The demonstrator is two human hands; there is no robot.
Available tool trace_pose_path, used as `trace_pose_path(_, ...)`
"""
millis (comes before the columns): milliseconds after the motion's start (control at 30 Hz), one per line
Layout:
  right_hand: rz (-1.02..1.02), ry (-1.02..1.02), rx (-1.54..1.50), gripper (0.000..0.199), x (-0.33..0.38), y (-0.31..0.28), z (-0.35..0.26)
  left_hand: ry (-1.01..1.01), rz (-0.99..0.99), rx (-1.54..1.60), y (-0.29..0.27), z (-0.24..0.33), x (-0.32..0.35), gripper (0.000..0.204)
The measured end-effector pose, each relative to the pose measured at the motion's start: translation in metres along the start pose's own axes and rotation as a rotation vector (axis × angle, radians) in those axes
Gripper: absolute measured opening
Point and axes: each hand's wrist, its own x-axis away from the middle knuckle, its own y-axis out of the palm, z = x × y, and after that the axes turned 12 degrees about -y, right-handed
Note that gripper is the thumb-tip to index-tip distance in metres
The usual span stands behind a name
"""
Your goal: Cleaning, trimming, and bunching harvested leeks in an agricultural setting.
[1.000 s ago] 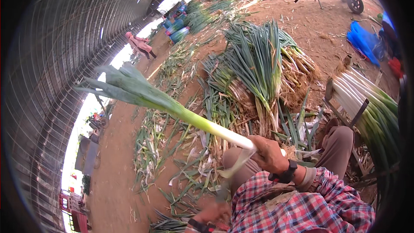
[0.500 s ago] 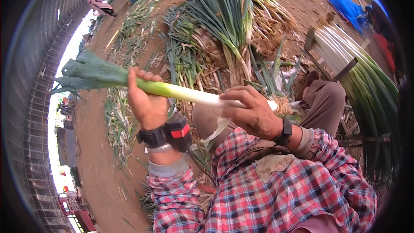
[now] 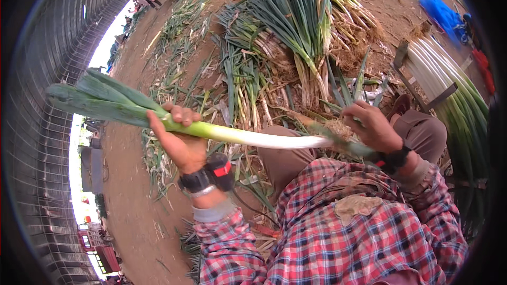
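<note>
Green-and-white leek (image 3: 248,136) was held out over the left knee (image 3: 282,163) by the left hand (image 3: 182,145), fingers (image 3: 182,114) wrapped round its green stretch. Right hand (image 3: 372,126) was half-curled just past the white end, beside a blurry green strip (image 3: 358,148), but whether anything was pinched couldn't really be told.

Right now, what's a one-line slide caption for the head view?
Left hand gripping a leek, right hand near its white end, a pile of leeks beyond.

L hand (image 3: 180,138): palm twd cam, fingers (image 3: 185,115) curled in grip, thumb (image 3: 156,123) out.
R hand (image 3: 374,126): fingers bent, partly blurred; grip unclear.
L forearm (image 3: 209,199): angled up-L.
R forearm (image 3: 409,164): ditto.
Knees (image 3: 432,127): bent, apart.
</note>
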Motion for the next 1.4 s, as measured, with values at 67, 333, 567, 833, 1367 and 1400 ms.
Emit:
trace_pose_path(67,0.037,-0.157,-0.147,0.025,-0.049,0.021,-0.043,0.001,0.093,-0.008,0.019,-0.014,0.008,0.038)
trace_pose_path(333,0.059,-0.281,-0.426,0.025,-0.103,0.086,-0.098,-0.095,0.036,0.142,0.045,-0.042,0.015,0.044)
trace_pose_path(567,-0.002,0.012,-0.725,0.034,-0.097,0.082,-0.086,-0.133,-0.098,0.196,0.048,-0.047,0.019,0.059)
trace_pose_path(833,-0.166,-0.087,-0.645,0.041,-0.032,0.061,-0.054,0.193,0.327,-0.390,0.070,-0.050,-0.001,0.046)
trace_pose_path(1367,0.192,-0.228,-0.497,0.029,-0.065,0.044,-0.079,0.025,0.135,-0.095,0.086,-0.052,-0.013,0.036)
trace_pose_path(1400,0.243,-0.232,-0.404,0.026,-0.069,0.047,-0.083,0.041,0.190,-0.145,0.091,-0.053,-0.013,0.034)
